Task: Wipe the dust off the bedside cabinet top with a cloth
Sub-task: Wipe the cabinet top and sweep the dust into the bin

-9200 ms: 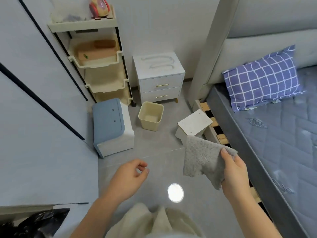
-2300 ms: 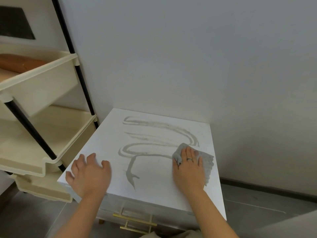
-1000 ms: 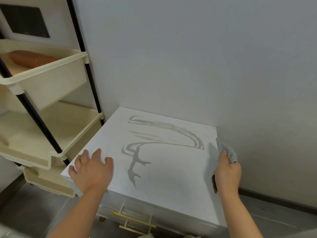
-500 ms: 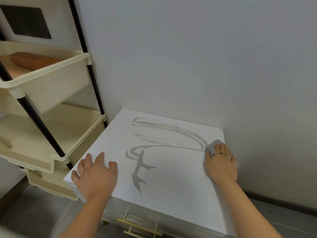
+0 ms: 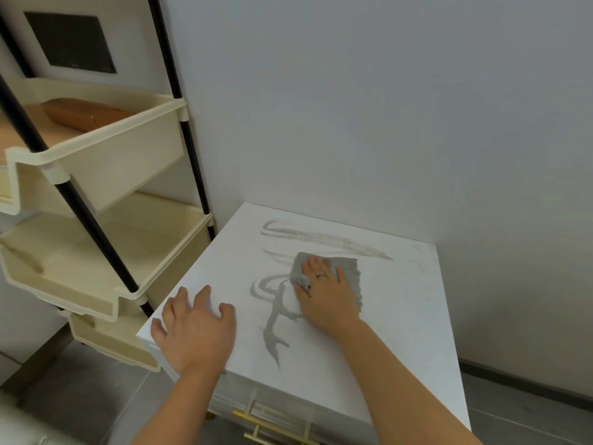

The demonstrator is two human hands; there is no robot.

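The white bedside cabinet top (image 5: 401, 316) fills the lower middle, marked with grey dust streaks (image 5: 321, 237) along the back and a branching streak at the front centre. My right hand (image 5: 327, 293) presses flat on a grey cloth (image 5: 351, 274) in the middle of the top, fingers spread, a ring on one finger. The cloth sticks out beyond the fingertips and to the right of the hand. My left hand (image 5: 195, 329) rests palm down on the front left corner, fingers apart, holding nothing.
A cream shelf rack (image 5: 106, 194) with black poles stands tight against the cabinet's left side, a brown case (image 5: 83, 114) on its upper tray. A grey wall rises behind and to the right. Gold drawer handles (image 5: 272, 427) show below the front edge.
My right hand has slid the cloth left from the back right edge to the middle of the top, shortening the streak there. The left hand stays on the front left corner.
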